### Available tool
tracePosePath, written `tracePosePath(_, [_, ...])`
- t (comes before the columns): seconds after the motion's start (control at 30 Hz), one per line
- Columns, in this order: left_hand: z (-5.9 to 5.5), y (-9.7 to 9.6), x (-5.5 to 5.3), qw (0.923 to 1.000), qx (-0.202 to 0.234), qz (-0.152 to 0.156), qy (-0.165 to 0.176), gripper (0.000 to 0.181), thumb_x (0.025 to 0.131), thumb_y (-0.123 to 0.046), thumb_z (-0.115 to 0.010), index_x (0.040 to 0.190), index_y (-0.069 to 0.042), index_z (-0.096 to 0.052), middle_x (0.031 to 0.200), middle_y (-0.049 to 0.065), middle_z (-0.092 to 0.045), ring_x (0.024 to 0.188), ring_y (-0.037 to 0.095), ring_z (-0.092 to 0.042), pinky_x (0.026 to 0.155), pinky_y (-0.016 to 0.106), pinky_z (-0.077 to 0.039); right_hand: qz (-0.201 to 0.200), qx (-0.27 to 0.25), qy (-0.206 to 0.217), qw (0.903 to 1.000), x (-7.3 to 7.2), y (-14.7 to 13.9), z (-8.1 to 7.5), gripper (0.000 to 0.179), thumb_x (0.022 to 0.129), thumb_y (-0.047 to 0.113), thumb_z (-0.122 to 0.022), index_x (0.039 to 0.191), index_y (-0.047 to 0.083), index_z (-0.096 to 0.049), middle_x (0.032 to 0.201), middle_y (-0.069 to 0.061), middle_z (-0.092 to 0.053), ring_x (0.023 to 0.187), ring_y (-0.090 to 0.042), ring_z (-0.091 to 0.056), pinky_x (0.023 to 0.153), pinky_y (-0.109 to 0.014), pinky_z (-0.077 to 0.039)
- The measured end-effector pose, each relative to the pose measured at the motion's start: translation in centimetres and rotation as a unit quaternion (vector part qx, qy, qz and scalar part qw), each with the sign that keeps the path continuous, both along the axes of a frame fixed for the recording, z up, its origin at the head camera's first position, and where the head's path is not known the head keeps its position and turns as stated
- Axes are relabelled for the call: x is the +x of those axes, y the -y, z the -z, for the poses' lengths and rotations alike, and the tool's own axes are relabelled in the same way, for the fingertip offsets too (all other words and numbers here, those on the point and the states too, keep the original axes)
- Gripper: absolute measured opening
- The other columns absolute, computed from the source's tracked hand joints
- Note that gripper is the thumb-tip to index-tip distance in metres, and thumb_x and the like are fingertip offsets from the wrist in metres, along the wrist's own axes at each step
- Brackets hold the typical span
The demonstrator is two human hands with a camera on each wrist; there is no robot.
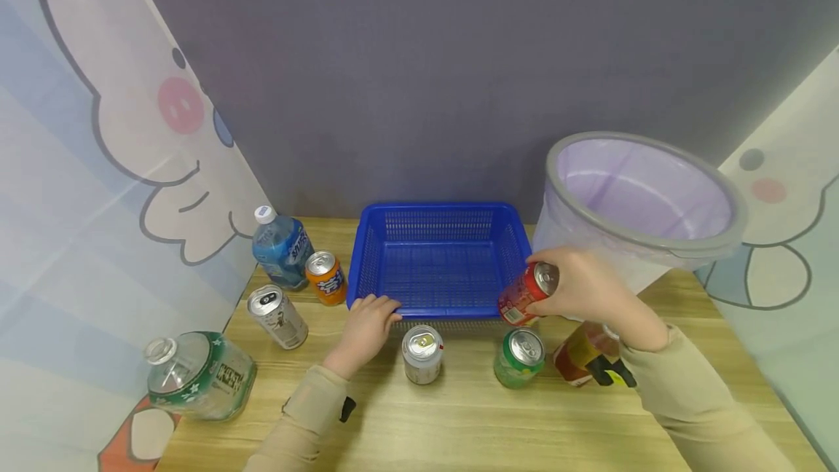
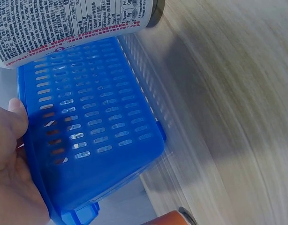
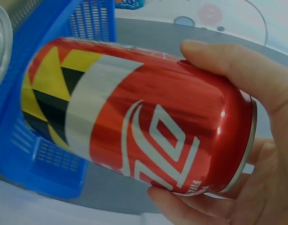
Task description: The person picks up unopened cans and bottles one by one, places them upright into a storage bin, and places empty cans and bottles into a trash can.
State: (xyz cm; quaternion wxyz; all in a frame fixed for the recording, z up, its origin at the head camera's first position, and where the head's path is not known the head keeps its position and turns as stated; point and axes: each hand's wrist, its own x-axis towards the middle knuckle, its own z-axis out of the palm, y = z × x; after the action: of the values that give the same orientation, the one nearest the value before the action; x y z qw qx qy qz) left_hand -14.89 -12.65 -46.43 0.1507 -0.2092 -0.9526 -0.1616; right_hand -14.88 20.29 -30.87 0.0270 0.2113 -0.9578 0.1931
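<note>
My right hand (image 1: 590, 290) grips a red soda can (image 1: 520, 299) near its top end. The can is tilted at the front right corner of a blue plastic basket (image 1: 438, 268); white lettering and a yellow-and-black pattern show on it in the right wrist view. At the basket's front left, my left hand (image 1: 365, 330) holds the rim, with the thumb (image 2: 17, 117) at the edge in the left wrist view. A silver-white can (image 1: 422, 359) stands just right of the left hand. Below the red can is a green can (image 1: 518, 363).
A bin (image 1: 645, 246) with a pale liner stands at the right. Partly behind the right wrist is a bottle (image 1: 580, 355) of reddish-brown drink. Leftward are a blue-labelled bottle (image 1: 282, 250), an orange can (image 1: 325, 282), a white can (image 1: 282, 323) and a green-labelled bottle (image 1: 210, 377).
</note>
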Motion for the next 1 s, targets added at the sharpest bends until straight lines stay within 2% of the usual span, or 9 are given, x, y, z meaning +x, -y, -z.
tracePosePath(0.57, [0.1,0.1,0.0,1.0,-0.002,0.003,-0.001,0.019,0.086,-0.023,-0.066,0.099,-0.01,-0.07,0.088,0.0,-0.067,0.077,0.02,-0.054,0.069,0.032,-0.037,0.053,-0.036,0.051,0.9967,-2.1,2.0,2.6,0.067,0.06,0.031,-0.085,0.117,0.004,-0.063,0.094,-0.008,-0.07,0.073,-0.016,-0.063,0.062,-0.031,-0.053])
tracePosePath(0.77, [-0.1,0.0,0.1,0.9999,0.007,0.001,0.016,0.02,0.086,-0.023,-0.066,0.1,-0.009,-0.07,0.088,0.0,-0.067,0.077,0.02,-0.053,0.069,0.032,-0.036,0.054,-0.049,0.038,0.9966,-2.9,2.6,3.4,0.067,0.06,0.031,-0.086,0.117,0.003,-0.063,0.094,-0.011,-0.069,0.074,-0.019,-0.064,0.062,-0.032,-0.053])
tracePosePath(1.0, [-0.1,0.0,0.2,1.0,0.001,0.0,0.0,0.02,0.085,-0.023,-0.066,0.099,-0.01,-0.07,0.086,0.0,-0.067,0.075,0.019,-0.053,0.068,0.032,-0.036,0.045,-0.033,0.025,0.9981,-4.2,3.2,4.5,0.067,0.06,0.03,-0.086,0.115,0.001,-0.064,0.094,-0.012,-0.069,0.078,-0.023,-0.064,0.064,-0.036,-0.053])
